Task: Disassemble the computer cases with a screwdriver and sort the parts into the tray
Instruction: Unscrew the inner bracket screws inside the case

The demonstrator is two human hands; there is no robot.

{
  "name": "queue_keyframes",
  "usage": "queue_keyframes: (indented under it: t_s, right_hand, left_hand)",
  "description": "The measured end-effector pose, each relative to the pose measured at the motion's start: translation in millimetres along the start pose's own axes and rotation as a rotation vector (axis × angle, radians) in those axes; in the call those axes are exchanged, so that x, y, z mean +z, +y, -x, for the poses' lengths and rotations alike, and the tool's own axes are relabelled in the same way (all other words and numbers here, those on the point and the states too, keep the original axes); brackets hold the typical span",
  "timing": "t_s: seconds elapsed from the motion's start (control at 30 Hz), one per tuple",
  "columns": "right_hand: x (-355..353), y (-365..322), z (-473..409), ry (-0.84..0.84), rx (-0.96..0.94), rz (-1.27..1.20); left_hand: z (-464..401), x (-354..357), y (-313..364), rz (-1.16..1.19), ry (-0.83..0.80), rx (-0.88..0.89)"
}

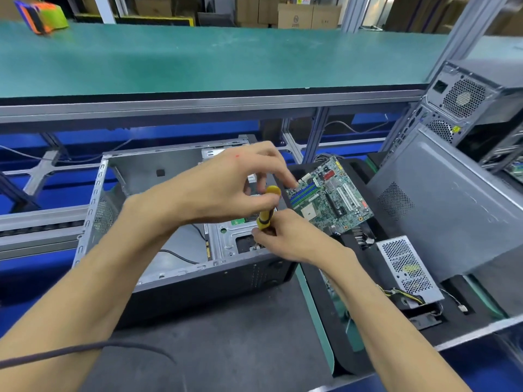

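yellow screwdriver (266, 212) upright in open case (169, 210) | left hand (226, 188) fingers pinch its top | right hand (285, 236) fingers clamp its base

The left half of the open case (147, 176) lies clear, while both hands and the screwdriver (266, 212) crowd its right corner, hemmed by the tray (317, 301) and the leaning panel (452, 205).

Yellow screwdriver (266, 212) upright in open case (158, 171), motherboard (329, 200) in tray (396, 315)
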State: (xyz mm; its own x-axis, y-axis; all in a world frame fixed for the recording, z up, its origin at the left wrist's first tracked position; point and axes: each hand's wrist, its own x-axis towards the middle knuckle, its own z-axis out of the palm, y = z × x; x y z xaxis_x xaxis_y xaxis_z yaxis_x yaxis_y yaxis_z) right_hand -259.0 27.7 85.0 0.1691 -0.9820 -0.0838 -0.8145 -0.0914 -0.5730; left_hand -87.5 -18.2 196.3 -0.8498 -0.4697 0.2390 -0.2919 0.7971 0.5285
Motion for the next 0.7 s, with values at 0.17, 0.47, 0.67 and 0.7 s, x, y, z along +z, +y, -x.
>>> queue_keyframes:
  t_s: [0.17, 0.47, 0.67, 0.7]
  right_hand:
    - [2.7, 1.5, -1.1, 0.067, -0.033, -0.022]
    - [8.5, 4.7, -4.6, 0.096, 0.005, -0.034]
    - [10.0, 2.3, -8.5, 0.08, 0.006, 0.077]
    - [9.7, 2.6, -8.9, 0.059, 0.021, 0.072]
  left_hand:
    - [-3.6, 9.0, -3.1, -0.251, 0.109, -0.145]
    - [5.8, 8.8, -5.4, 0.042, 0.094, -0.037]
    - [-0.4, 13.7, -4.8, -0.091, 0.118, -0.115]
    - [-0.1, 13.9, -5.0, -0.082, 0.127, -0.119]
